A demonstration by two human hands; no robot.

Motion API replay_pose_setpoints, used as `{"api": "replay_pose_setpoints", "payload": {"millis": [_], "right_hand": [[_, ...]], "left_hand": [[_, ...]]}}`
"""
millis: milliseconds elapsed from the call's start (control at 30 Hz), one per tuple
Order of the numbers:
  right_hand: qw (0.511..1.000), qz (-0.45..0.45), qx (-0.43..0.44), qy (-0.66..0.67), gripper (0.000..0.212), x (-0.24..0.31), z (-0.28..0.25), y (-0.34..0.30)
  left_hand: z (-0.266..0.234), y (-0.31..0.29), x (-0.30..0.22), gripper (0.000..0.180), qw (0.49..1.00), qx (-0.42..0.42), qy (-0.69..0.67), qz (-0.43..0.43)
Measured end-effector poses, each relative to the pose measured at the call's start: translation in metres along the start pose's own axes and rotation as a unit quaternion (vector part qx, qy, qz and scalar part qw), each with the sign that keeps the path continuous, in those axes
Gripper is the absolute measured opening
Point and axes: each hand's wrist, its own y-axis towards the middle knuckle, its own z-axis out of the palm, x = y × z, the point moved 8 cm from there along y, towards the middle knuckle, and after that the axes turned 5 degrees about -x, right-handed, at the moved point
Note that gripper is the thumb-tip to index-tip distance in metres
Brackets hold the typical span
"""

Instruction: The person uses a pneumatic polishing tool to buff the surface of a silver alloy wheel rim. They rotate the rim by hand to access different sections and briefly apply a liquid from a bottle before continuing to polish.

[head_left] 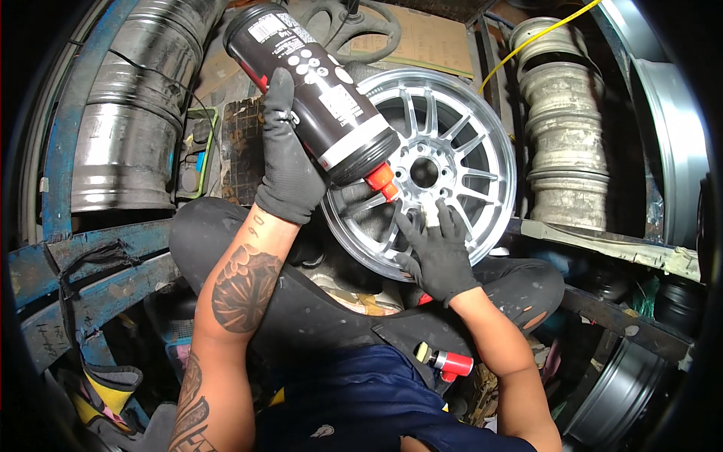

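My left hand (290, 154), in a dark grey glove, grips a large black bottle (320, 94) with a white label print. The bottle is tilted nozzle-down, and its red nozzle (383, 183) points at the silver multi-spoke wheel rim (493, 105) in front of me. Over the lower spokes, near the hub, is my gloved right hand (440, 252), its fingers bent. A small white piece (431, 212) shows at these fingertips; its kind is too small to tell. The rim leans between my knees, face toward me.
A small red power tool (454, 364) with a pale pad lies by my right thigh. Stacked rims stand at the left (124, 143) and right (566, 128). A steering wheel (369, 30) lies beyond the rim. A yellow cable (538, 41) hangs at the upper right. Blue metal framing (98, 279) is at the left.
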Motion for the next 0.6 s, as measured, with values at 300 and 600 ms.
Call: {"api": "replay_pose_setpoints", "payload": {"millis": [300, 600], "right_hand": [[0.999, -0.005, 0.04, 0.012, 0.072, 0.001, 0.006, -0.003], [0.993, -0.018, 0.032, 0.116, 0.075, 0.002, 0.005, -0.014]], "left_hand": [[-0.004, 0.003, 0.004, 0.064, 1.0, 0.004, -0.005, -0.013], [-0.023, 0.01, 0.009, 0.071, 0.999, -0.04, -0.006, 0.009]]}}
